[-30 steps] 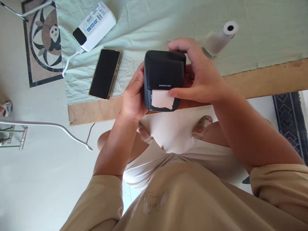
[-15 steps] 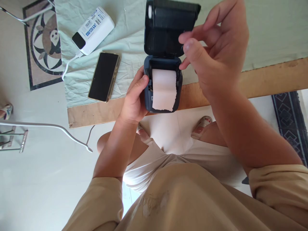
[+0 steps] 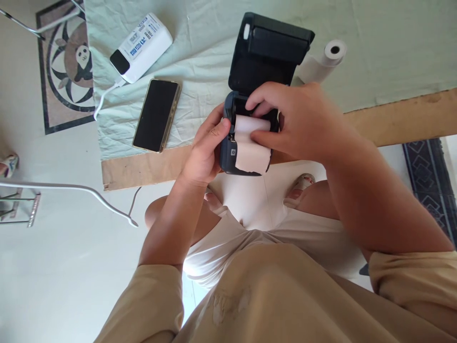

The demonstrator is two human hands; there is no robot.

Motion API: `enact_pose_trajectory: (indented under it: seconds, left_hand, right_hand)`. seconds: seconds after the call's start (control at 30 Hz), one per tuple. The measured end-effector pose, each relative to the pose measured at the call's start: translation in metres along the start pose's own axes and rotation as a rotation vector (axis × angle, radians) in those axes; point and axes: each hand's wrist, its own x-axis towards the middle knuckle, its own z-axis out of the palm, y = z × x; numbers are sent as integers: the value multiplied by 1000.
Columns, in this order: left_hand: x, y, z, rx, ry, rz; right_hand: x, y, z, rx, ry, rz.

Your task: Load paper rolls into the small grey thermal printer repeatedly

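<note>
A small dark label printer (image 3: pixel 264 62) stands at the table's near edge with its lid swung up and back. My left hand (image 3: pixel 205 150) grips the printer's left side. A white paper roll (image 3: pixel 250 143) lies in the open bay, its torn end hanging over the front. My right hand (image 3: pixel 303 121) reaches into the bay, thumb and fingers pinched on that roll.
A second paper roll (image 3: pixel 323 62) lies behind the printer on the pale green cloth (image 3: pixel 392 43). A phone (image 3: pixel 156 116) and a white power bank (image 3: pixel 141 46) with a cable lie to the left. The wooden table edge (image 3: pixel 400 116) runs right. My knees are below.
The printer lid went from shut to fully open. My right hand let go of the lid and came down onto the paper roll in the bay. The printer tilted slightly right.
</note>
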Motion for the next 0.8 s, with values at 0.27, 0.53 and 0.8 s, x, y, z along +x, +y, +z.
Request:
enact_pose_trajectory:
  seconds: [0.27,0.53,0.8]
  left_hand:
    - [5,-7,-3,-96,49,25]
    - [5,-11,-5,-101,102,35]
    - [6,-10,-4,-103,76,38]
  right_hand:
    - [14,30,-17,1024,138,52]
    - [16,47,0,630,535,223]
    - [12,51,8,58,318,183]
